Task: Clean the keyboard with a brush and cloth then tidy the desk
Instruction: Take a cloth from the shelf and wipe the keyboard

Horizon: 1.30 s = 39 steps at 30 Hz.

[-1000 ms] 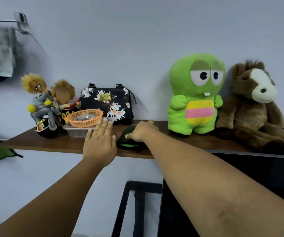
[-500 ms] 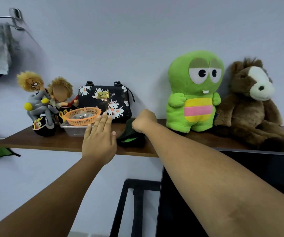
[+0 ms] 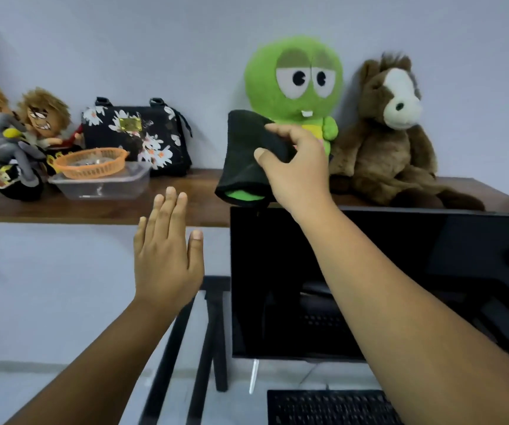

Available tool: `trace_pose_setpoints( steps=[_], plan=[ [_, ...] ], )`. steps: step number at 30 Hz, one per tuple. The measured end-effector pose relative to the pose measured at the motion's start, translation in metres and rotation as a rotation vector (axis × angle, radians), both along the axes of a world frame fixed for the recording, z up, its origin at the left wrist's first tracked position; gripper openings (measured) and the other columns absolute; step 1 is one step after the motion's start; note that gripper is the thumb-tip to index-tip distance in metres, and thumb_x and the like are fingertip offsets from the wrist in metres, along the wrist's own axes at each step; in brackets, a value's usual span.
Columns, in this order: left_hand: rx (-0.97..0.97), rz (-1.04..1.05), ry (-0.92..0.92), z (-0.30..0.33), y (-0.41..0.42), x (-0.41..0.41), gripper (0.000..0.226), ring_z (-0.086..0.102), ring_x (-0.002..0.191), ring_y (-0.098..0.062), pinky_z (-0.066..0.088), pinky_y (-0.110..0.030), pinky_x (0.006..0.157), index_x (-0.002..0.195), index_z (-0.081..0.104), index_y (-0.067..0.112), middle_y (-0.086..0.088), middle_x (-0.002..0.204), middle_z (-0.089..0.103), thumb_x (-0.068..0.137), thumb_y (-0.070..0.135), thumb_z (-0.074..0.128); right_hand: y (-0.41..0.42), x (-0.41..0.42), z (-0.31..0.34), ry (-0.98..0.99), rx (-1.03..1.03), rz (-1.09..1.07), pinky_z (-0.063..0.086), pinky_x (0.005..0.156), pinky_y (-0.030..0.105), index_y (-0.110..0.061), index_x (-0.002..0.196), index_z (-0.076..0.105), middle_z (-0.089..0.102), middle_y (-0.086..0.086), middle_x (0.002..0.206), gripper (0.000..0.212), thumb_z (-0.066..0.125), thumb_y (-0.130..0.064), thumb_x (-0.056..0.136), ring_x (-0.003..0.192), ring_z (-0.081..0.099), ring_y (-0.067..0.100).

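No readable writing anywhere; the gold metal plate on the black floral handbag [image 3: 138,138] is too blurred to read, and no brand shows on the black flat-screen monitor [image 3: 400,271].

Right hand [image 3: 296,167] grips the folded black cloth with bright green inner side [image 3: 247,157], thumb on the near face and fingers curled over the top fold. Cloth hangs in the air above the front edge of the brown wooden wall shelf [image 3: 94,207], its lower end just above the monitor's top left corner, in front of the green big-eyed plush monster [image 3: 296,81]. Green lining shows at the open bottom end.

Left hand [image 3: 166,259] is open, fingers straight and together, palm facing away, holding nothing. It hovers below and left of the cloth, apart from it, in front of the shelf edge and left of the monitor.

Black keyboard [image 3: 330,407] lies at the bottom of the view on the bench, below the monitor, partly hidden by the right forearm. It is well below both hands. No brush identifiable.

On the shelf, left to right: two yellow-haired cartoon dolls on a toy motorbike [image 3: 14,139], an orange plastic mesh basket [image 3: 91,162] resting in a clear plastic rectangular container [image 3: 103,185], the handbag against the wall, the green plush, then a brown plush horse with white muzzle [image 3: 391,130] sitting beside it, touching it. Black metal frame legs [image 3: 213,332] stand left of the monitor.
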<state>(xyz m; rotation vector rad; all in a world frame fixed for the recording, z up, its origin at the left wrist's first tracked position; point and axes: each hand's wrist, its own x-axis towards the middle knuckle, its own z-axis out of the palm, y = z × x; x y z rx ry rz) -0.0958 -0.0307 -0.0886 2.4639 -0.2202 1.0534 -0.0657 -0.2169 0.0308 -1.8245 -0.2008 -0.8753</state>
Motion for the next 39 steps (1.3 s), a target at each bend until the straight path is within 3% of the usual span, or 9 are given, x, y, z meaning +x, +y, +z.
trace_pose_setpoints(
  steps=[8, 15, 20, 29, 31, 36, 39],
  plan=[
    [0.042, -0.116, 0.166, -0.084, -0.074, -0.064, 0.058, 0.012, 0.149, -0.012, 0.014, -0.04, 0.12, 0.152, 0.026, 0.016, 0.0, 0.16, 0.023, 0.097, 0.034, 0.031, -0.081, -0.097, -0.099, 0.023, -0.034, 0.049, 0.046, 0.095, 0.023, -0.022, 0.114, 0.065, 0.058, -0.002, 0.11, 0.034, 0.073, -0.012, 0.083, 0.106, 0.058, 0.003],
    [0.029, -0.146, 0.334, -0.159, -0.111, -0.1, 0.056, 0.02, 0.148, -0.016, 0.019, -0.042, 0.118, 0.15, 0.03, 0.015, 0.0, 0.158, 0.028, 0.096, 0.03, 0.032, -0.117, -0.139, -0.213, 0.283, -0.069, 0.091, 0.044, 0.09, 0.012, -0.02, 0.117, 0.065, 0.052, -0.005, 0.109, 0.034, 0.072, -0.01, 0.085, 0.106, 0.055, 0.002],
    [0.098, -0.091, 0.575, -0.227, -0.111, -0.113, 0.059, 0.01, 0.149, -0.012, 0.017, -0.044, 0.12, 0.153, 0.022, 0.017, 0.003, 0.161, 0.02, 0.098, 0.038, 0.02, -0.129, -0.146, -0.302, 0.553, -0.179, 0.11, 0.04, 0.09, 0.009, -0.02, 0.117, 0.065, 0.05, -0.01, 0.105, 0.034, 0.072, -0.013, 0.085, 0.101, 0.053, 0.0],
    [0.297, -0.132, 0.943, -0.308, -0.091, -0.121, 0.075, -0.005, 0.149, -0.011, -0.006, -0.033, 0.118, 0.155, 0.001, 0.023, 0.007, 0.162, -0.001, 0.087, 0.052, -0.007, -0.139, -0.144, -0.392, 0.92, -0.427, 0.048, 0.05, 0.091, 0.028, -0.021, 0.128, 0.059, 0.043, -0.004, 0.112, 0.04, 0.064, -0.017, 0.088, 0.09, 0.055, 0.014],
    [0.319, -0.172, 0.986, -0.317, -0.089, -0.123, 0.077, -0.006, 0.149, -0.012, -0.006, -0.033, 0.118, 0.155, 0.0, 0.024, 0.008, 0.162, -0.003, 0.085, 0.055, -0.008, -0.139, -0.145, -0.398, 0.991, -0.539, -0.016, 0.052, 0.092, 0.036, -0.025, 0.133, 0.053, 0.04, -0.003, 0.123, 0.046, 0.061, -0.027, 0.088, 0.101, 0.054, 0.021],
    [0.322, -0.251, 1.029, -0.326, -0.088, -0.126, 0.078, -0.008, 0.148, -0.009, -0.006, -0.032, 0.117, 0.154, -0.005, 0.027, 0.012, 0.16, -0.009, 0.084, 0.06, -0.007, -0.125, -0.143, -0.405, 1.013, -0.822, -0.053, 0.042, 0.098, 0.049, -0.042, 0.143, 0.033, 0.023, -0.01, 0.151, 0.071, 0.052, -0.067, 0.079, 0.121, 0.033, 0.03],
    [0.341, -0.285, 1.037, -0.329, -0.087, -0.125, 0.076, -0.011, 0.147, -0.008, -0.006, -0.03, 0.117, 0.153, -0.008, 0.028, 0.015, 0.157, -0.014, 0.085, 0.061, -0.005, -0.122, -0.14, -0.412, 0.956, -0.86, -0.002, 0.044, 0.098, 0.049, -0.036, 0.144, 0.037, 0.031, -0.007, 0.149, 0.062, 0.055, -0.049, 0.086, 0.119, 0.036, 0.031]
  ],
)
